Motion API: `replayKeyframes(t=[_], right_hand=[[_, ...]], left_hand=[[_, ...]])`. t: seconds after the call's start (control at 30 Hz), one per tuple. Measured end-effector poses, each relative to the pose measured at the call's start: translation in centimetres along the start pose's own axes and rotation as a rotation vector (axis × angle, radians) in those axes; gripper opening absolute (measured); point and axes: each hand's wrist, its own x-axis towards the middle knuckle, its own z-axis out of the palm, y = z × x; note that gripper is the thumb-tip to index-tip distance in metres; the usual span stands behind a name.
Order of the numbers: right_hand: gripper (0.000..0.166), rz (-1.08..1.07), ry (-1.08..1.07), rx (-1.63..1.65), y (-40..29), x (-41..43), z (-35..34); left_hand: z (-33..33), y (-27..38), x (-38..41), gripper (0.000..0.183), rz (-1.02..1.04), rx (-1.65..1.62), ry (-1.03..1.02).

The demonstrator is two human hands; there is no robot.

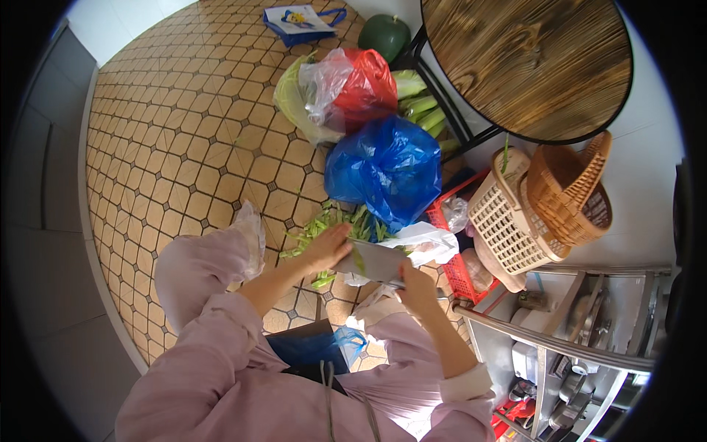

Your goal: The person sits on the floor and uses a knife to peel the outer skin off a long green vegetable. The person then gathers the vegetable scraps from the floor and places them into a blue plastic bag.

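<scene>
My right hand (pixel 415 288) grips the handle of a metal cleaver (pixel 376 261) held above the floor, its broad blade reaching left. At the blade's left end is my left hand (pixel 330 247), its fingertips touching or right beside the blade; whether it also holds something is hidden. A green vegetable scrap lies against the blade. Behind the hands, a heap of cut green vegetable pieces (pixel 317 224) lies on the tiles. To its right is a white plastic bag (pixel 428 243), and beyond the heap sits a tied blue plastic bag (pixel 386 166).
Further off are a red plastic bag (pixel 370 83), a dark green melon (pixel 385 37) and a tote bag (pixel 304 22). A round wooden table (pixel 530 61) stands at upper right. Below it are a beige plastic basket (pixel 502 221), a woven basket (pixel 574 204), a red crate (pixel 457 276) and a metal rack (pixel 552 342).
</scene>
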Motion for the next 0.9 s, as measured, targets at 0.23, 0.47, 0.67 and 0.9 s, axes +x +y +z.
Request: replayKeyframes(t=[0.23,0.47,0.67,0.9], right_hand=[[0.050,0.213,0.112,0.211,6.4,-3.8,-5.4],[0.046,0.349,0.122,0.457,10.3,-5.6,-6.8],[0.048,0.511,0.132,0.568,12.0,-8.0,-6.8],[0.050,0.593,0.288,0.686,13.0,-10.9,-6.5]], left_hand=[[6.6,-9.0,3.1,0.073,-0.434,0.170,-0.203],[8.7,-7.7,9.6,0.073,-0.021,0.194,0.095],[16.1,0.5,12.2,0.072,0.033,-0.144,0.034],[18.9,1.1,16.9,0.055,-0.039,-0.078,-0.094]])
